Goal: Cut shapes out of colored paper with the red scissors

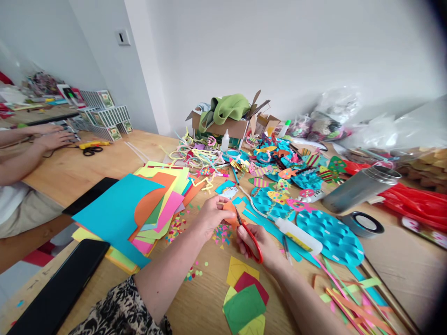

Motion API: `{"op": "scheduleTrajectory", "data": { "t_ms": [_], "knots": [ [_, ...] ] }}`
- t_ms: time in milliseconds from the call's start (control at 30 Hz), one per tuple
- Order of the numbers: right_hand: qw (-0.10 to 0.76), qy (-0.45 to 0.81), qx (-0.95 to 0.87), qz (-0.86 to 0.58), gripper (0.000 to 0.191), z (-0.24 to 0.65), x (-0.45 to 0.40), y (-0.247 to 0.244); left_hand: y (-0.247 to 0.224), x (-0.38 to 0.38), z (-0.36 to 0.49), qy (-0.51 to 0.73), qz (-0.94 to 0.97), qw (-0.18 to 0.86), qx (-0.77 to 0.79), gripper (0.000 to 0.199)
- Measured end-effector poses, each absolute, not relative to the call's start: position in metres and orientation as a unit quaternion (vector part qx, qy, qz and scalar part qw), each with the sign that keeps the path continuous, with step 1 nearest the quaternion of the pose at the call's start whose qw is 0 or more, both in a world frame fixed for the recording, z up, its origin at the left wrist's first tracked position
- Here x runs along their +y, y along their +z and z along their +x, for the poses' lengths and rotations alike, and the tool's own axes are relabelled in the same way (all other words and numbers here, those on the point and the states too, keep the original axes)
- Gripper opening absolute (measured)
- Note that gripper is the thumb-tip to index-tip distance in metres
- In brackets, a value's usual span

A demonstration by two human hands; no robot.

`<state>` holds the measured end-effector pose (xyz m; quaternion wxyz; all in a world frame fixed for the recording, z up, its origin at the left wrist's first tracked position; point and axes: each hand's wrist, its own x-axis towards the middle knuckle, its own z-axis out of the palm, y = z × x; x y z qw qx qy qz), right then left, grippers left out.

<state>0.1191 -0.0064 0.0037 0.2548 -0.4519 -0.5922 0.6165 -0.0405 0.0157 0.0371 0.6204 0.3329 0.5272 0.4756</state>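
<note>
Near the middle of the table, my left hand (212, 215) is closed on a small piece of orange paper (229, 215). My right hand (254, 243) is wrapped round the red handles of a pair of scissors (254, 242), whose blades point up and to the left and meet the orange paper. Below my hands lie cut pieces of green paper (244, 307), red and yellow paper, with drawn outlines on some. Small confetti bits (221, 234) are scattered under and beside my left hand.
Coloured sheets (115, 209) and a black phone-like slab (61, 288) lie left. Right are a glue bottle (300, 237), blue scalloped discs (330, 237), tape (363, 224), a metal flask (361, 188) and paper strips. Paper fish and a cardboard box (223, 126) stand behind. Another person's hands show far left.
</note>
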Motion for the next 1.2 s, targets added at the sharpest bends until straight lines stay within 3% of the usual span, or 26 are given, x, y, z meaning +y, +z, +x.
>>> {"op": "scheduleTrajectory", "data": {
  "t_ms": [1200],
  "knots": [
    [0.254, 0.614, -0.590, -0.459, 0.065, 0.1179, -0.0063, 0.0061, 0.0298, 0.0163, -0.0416, 0.481, 0.348, 0.613, 0.521, 0.037]
  ]
}}
